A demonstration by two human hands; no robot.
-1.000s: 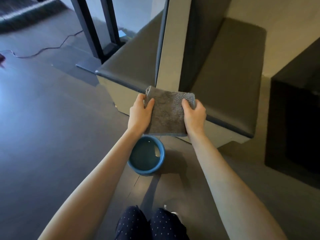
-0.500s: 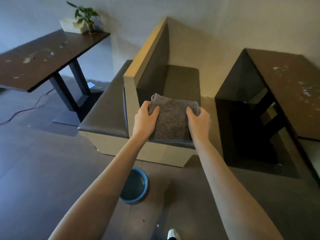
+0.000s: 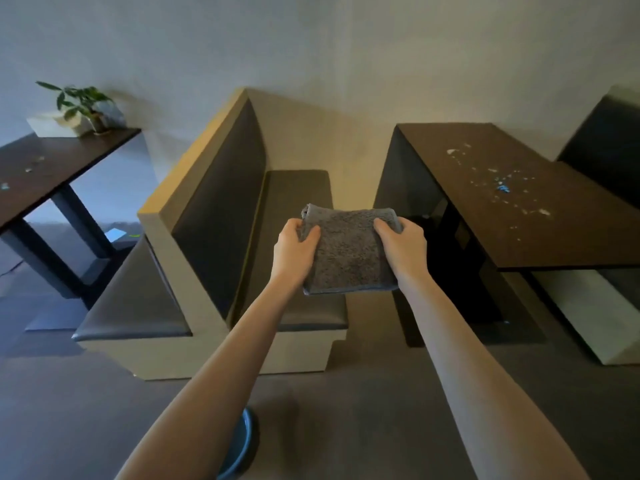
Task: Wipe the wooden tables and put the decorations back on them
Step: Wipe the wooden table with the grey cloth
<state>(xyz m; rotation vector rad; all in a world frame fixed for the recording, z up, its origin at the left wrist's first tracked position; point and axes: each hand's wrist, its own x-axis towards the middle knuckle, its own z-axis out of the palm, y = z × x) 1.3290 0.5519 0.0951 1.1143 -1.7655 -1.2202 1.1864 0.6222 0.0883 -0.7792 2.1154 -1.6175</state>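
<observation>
Now a folded grey cloth (image 3: 349, 251) is pinched at both edges — left hand (image 3: 294, 252), right hand (image 3: 405, 249). Crumb-strewn table (image 3: 519, 202) at 2 o'clock, w/ crumbs likely swept onto the bench (image 3: 294, 202) if wiped leftward.

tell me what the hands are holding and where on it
Both hold a folded grey cloth: left hand grips its left edge, right hand its right edge, near the top corners.

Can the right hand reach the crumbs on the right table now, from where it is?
Probably yes. The right hand grips the grey cloth together with the left hand, and nothing stands between it and the crumbs on the right table.
</observation>
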